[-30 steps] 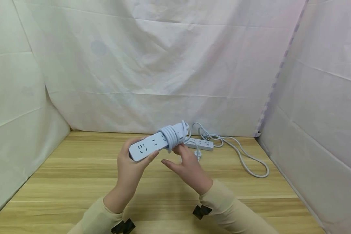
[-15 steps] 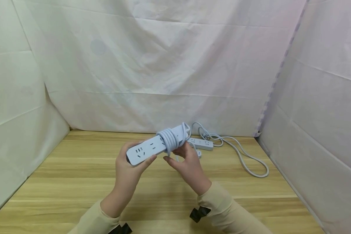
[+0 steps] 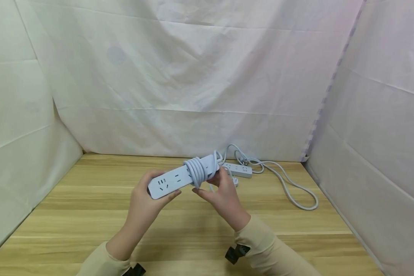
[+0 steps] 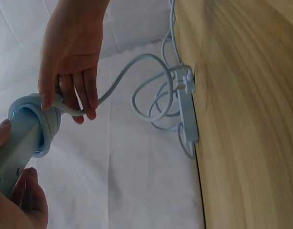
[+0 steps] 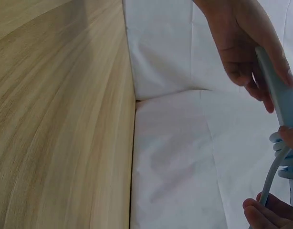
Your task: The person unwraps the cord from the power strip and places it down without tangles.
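Observation:
A white power strip (image 3: 169, 183) is held tilted above the table, its socket side facing up. My left hand (image 3: 143, 199) grips its near-left end, thumb along the lower edge. Several turns of white cord (image 3: 195, 171) are wound around the strip's other half. My right hand (image 3: 225, 199) is beside these turns; in the left wrist view its fingers (image 4: 91, 90) hold the cord where it leaves the coil. From there a loose length of cord (image 4: 121, 76) loops away toward the table. The right fingers are partly hidden behind the strip in the head view.
A second white power strip (image 3: 239, 170) lies at the back of the wooden table (image 3: 100, 214), with its cord (image 3: 291, 186) looping out to the right. A white plug (image 3: 235, 181) sits just in front of it. White cloth walls (image 3: 200, 76) stand around the table.
The held strip has lowered slightly and shifted left, turning a little flatter. My left hand has moved left and down with it. My right hand stays almost in place near the coil.

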`<action>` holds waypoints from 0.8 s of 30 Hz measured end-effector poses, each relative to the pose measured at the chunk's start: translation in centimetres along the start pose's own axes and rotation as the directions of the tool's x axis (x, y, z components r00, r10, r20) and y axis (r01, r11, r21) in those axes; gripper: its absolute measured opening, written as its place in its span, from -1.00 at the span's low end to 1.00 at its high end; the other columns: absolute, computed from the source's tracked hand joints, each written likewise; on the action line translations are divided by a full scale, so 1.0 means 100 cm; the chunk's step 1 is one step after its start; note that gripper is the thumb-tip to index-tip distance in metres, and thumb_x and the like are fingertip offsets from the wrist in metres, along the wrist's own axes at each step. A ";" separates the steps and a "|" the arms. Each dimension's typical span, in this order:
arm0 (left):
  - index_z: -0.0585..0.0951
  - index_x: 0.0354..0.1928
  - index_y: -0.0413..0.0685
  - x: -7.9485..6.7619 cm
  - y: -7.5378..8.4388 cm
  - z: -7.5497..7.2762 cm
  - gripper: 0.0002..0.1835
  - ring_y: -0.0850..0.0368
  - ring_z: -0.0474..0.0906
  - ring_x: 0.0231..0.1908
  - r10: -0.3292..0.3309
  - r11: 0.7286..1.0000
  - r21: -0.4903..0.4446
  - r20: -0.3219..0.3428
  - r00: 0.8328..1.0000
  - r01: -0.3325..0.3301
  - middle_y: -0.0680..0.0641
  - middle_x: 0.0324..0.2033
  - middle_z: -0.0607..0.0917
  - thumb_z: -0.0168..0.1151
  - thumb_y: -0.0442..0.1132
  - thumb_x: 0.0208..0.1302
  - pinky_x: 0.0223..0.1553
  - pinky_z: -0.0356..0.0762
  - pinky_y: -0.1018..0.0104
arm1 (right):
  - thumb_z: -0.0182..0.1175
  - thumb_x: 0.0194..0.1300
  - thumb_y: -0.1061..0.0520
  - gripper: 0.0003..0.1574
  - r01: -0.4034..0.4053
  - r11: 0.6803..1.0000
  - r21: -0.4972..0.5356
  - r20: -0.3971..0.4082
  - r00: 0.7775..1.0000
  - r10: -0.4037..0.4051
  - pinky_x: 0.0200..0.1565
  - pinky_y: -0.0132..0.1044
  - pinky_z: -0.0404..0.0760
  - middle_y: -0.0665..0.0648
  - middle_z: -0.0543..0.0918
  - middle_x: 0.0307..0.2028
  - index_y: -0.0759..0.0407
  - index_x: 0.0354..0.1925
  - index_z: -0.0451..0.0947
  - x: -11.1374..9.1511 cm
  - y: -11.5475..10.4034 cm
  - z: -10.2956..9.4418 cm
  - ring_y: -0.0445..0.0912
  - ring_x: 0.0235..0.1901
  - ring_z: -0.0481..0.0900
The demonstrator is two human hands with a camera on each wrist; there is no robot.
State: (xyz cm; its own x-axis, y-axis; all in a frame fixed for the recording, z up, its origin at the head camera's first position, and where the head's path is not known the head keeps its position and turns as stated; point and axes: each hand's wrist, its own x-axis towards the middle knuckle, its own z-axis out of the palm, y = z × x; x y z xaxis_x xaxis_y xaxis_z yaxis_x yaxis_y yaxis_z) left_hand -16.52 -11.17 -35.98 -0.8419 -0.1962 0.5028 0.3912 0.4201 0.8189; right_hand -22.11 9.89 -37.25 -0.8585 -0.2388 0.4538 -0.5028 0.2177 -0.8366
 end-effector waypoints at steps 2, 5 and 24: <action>0.61 -0.04 -0.02 0.002 -0.001 -0.002 -0.40 0.14 0.54 -0.32 0.075 0.990 0.117 -0.005 0.997 -0.073 0.02 -0.22 0.67 0.66 -0.28 -0.23 -0.36 0.51 0.27 | 0.53 0.03 0.09 -0.18 -0.019 1.000 -0.011 -0.002 1.000 0.019 0.01 -0.15 0.54 0.00 0.53 -0.07 0.03 0.17 0.30 0.000 -0.001 0.000 -0.12 -0.08 0.58; 0.63 -0.06 -0.11 0.004 0.000 -0.005 -0.40 0.14 0.53 -0.35 0.137 0.959 0.248 0.021 0.990 -0.138 -0.03 -0.25 0.68 0.67 -0.29 -0.27 -0.34 0.50 0.20 | 0.54 0.02 0.09 -0.17 -0.028 0.999 -0.024 -0.005 1.000 0.028 0.00 -0.15 0.53 0.00 0.51 -0.06 0.02 0.17 0.30 0.000 -0.001 0.002 -0.13 -0.10 0.58; 0.61 0.04 -0.13 0.020 0.001 0.003 -0.39 0.12 0.57 -0.38 0.065 0.817 0.524 0.331 0.941 -0.241 -0.02 -0.28 0.70 0.60 -0.10 -0.10 -0.37 0.53 0.12 | 0.50 0.07 -0.02 0.03 -0.074 0.997 -0.036 0.077 0.994 0.077 -0.02 -0.15 0.54 0.03 0.55 -0.06 0.13 0.29 0.07 -0.009 -0.008 0.013 -0.15 -0.09 0.57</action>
State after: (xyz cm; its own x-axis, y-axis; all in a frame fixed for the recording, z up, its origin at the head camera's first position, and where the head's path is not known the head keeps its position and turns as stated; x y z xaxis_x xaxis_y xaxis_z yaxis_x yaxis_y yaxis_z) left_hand -18.21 -11.26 -34.95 -0.8902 0.1358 0.4348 0.3271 0.8549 0.4026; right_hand -20.81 8.67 -37.38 -0.8841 -0.2936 0.3635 -0.4412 0.2687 -0.8562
